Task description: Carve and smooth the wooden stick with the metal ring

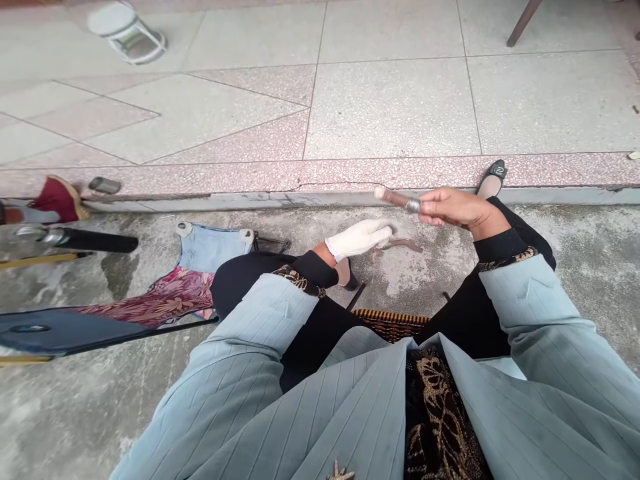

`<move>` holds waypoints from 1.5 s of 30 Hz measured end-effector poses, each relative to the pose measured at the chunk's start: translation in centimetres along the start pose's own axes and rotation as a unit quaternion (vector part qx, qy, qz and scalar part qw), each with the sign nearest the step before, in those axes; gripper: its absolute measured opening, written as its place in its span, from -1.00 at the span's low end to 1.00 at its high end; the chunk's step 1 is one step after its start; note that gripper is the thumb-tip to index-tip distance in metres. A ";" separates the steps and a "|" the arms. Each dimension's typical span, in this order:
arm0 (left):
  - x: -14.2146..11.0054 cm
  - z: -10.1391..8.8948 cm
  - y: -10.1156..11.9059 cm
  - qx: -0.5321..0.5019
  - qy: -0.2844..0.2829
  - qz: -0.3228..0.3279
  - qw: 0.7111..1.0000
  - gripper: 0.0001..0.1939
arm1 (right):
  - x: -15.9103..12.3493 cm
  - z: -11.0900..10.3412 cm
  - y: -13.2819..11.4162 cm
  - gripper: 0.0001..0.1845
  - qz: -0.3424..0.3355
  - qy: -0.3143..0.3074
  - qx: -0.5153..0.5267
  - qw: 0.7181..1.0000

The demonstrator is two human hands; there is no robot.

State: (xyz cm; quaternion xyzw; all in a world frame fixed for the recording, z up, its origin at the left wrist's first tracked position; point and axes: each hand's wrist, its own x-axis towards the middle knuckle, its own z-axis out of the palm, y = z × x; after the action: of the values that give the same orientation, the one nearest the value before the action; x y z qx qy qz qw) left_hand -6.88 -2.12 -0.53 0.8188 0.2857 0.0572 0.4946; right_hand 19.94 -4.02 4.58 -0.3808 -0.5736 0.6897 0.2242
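My right hand [453, 208], bare, has its fingers closed on a short brown rod [396, 197] that points left. Silvery wire is coiled round the rod close to my fingertips, and its far end is pale and blurred. To the left and a little lower is my left hand [363, 239] in a white knitted glove, its fingers pressed together. A small greyish blur shows at those fingertips; what it is I cannot make out. Just beyond them a thin, bent brown piece [406, 244] appears at the concrete ground, its other end partly hidden by the glove.
A folding seat [215, 248] with denim and floral cloth stands left. Beyond it are a black cylinder [100, 240], a small metal cup [104, 185] on the step and another person's red shoe [57, 200]. A tiled step edge [350, 198] runs across; a white stool [133, 37] stands behind.
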 end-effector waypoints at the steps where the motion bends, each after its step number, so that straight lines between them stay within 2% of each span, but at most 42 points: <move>1: 0.0 0.3 0.0 -0.029 0.011 -0.010 0.999 -0.51 | -0.2 -0.5 0.0 -0.51 -0.010 0.060 0.030 0.998; 3: 0.1 0.9 0.3 -0.052 0.023 -0.021 0.998 -0.53 | -0.2 -1.1 0.2 -0.51 -0.015 0.136 0.065 0.988; 5: 0.3 1.4 0.7 -0.019 0.014 -0.012 1.000 -0.59 | 0.2 -1.2 0.5 -0.51 0.003 0.177 0.048 0.983; 8: 0.6 1.6 1.6 0.071 -0.031 0.019 0.997 -0.66 | 1.1 -0.7 0.8 -0.56 0.061 0.203 -0.062 0.975; 11: 0.9 1.6 2.2 0.110 -0.063 0.031 0.991 -0.66 | 1.8 -0.1 0.9 -0.61 0.118 0.216 -0.225 0.943; 16: 0.8 1.5 2.3 0.138 -0.055 0.036 0.988 -0.63 | 2.5 0.2 1.6 -0.66 0.154 0.174 -0.434 0.871; 18: 0.7 1.4 2.1 0.177 -0.065 0.035 0.982 -0.62 | 2.7 0.5 2.1 -0.69 0.175 0.142 -0.482 0.847; 20: 0.5 1.1 1.8 0.234 -0.070 0.025 0.969 -0.63 | 3.0 1.2 2.6 -0.72 0.204 0.094 -0.503 0.835; 26: 0.6 -0.5 0.8 0.358 -0.046 -0.033 0.932 -0.68 | 3.4 4.0 2.4 -0.66 0.226 -0.046 -0.473 0.850; 28: 0.6 -1.0 0.8 0.354 -0.030 -0.039 0.934 -0.70 | 3.0 4.0 1.7 -0.72 0.203 -0.134 -0.410 0.879; 30: 0.5 -1.3 0.9 0.305 -0.010 -0.035 0.952 -0.70 | 2.1 3.3 1.0 -0.76 0.148 -0.225 -0.291 0.918; 31: 0.5 -1.3 0.9 0.262 0.005 -0.035 0.964 -0.70 | 1.6 2.7 0.6 -0.73 0.111 -0.242 -0.223 0.938; 32: 0.5 -1.1 0.9 0.210 0.019 -0.035 0.977 -0.68 | 1.1 2.1 0.3 -0.67 0.077 -0.226 -0.176 0.955; 34: 0.6 -0.5 0.9 0.103 0.032 -0.033 0.994 -0.62 | 0.2 0.8 -0.2 -0.60 0.025 -0.104 -0.099 0.989; 35: 0.6 -0.1 0.8 0.060 0.026 -0.033 0.997 -0.59 | -0.1 0.3 -0.3 -0.57 0.011 -0.041 -0.069 0.997; 37: 0.8 0.8 0.8 0.010 -0.004 -0.033 0.999 -0.56 | -0.4 -0.4 -0.2 -0.51 -0.003 0.074 -0.021 0.997; 39: 1.0 1.6 0.9 -0.002 -0.035 -0.025 0.999 -0.56 | -0.1 -0.6 0.1 -0.48 0.002 0.147 -0.001 0.989; 42: 1.2 2.0 1.6 0.016 -0.060 0.001 0.998 -0.58 | 0.8 -0.5 0.7 -0.49 0.037 0.200 -0.050 0.978; 45: 1.1 2.0 2.3 0.050 -0.081 0.021 0.995 -0.63 | 1.9 -0.1 1.2 -0.58 0.104 0.219 -0.224 0.944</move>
State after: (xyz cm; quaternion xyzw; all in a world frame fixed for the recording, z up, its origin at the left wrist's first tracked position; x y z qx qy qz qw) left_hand -4.28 -3.85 0.16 0.8503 0.2300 -0.0133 0.4731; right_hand 19.05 -2.81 2.90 -0.6204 -0.6073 0.4623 0.1803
